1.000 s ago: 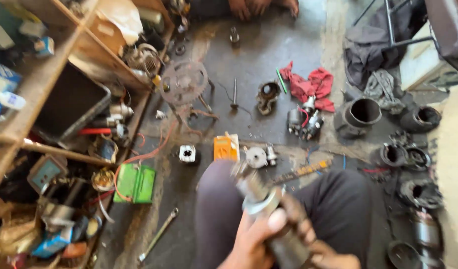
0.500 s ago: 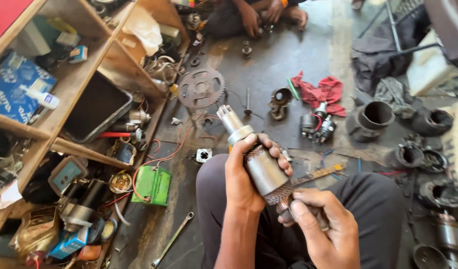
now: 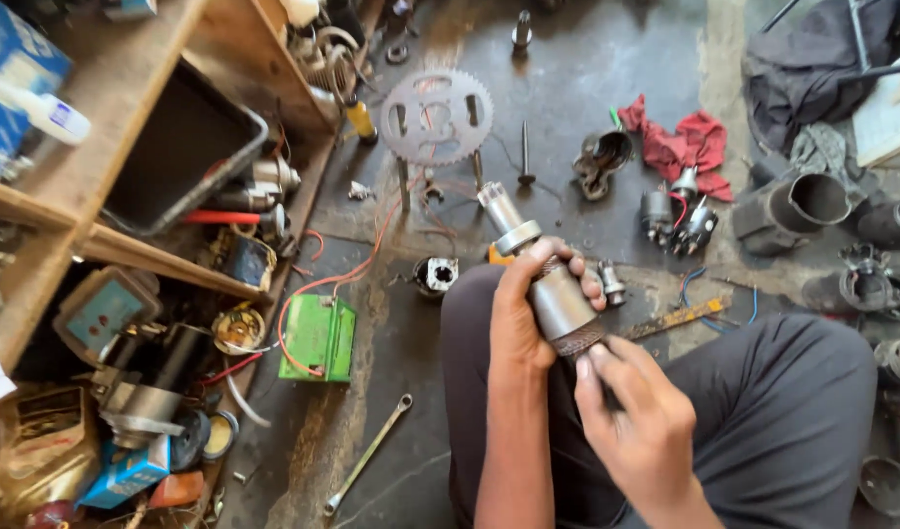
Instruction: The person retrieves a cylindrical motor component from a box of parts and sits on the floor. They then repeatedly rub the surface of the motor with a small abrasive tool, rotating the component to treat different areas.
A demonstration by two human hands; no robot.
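My left hand (image 3: 524, 306) is wrapped around a grey metal cylindrical part (image 3: 543, 276) with a narrower shaft pointing up and away from me. It is held over my lap, above my dark trousers (image 3: 763, 392). My right hand (image 3: 638, 421) touches the lower, knurled end of the same part with its fingertips. I cannot tell whether the right hand holds a small tool there. A yellowish flat ruler-like strip (image 3: 673, 319) lies on the floor just behind the hands.
A large toothed sprocket (image 3: 436, 115), a valve (image 3: 524, 154), a red rag (image 3: 683, 142) and several engine parts lie on the dark floor ahead. A green battery (image 3: 317, 338) and a wrench (image 3: 367, 456) lie left. Cluttered wooden shelves (image 3: 126, 250) fill the left side.
The view has tilted down and steadied. My left hand has kept the metal part, lifted and turned it upright; my right hand has moved onto its lower end.
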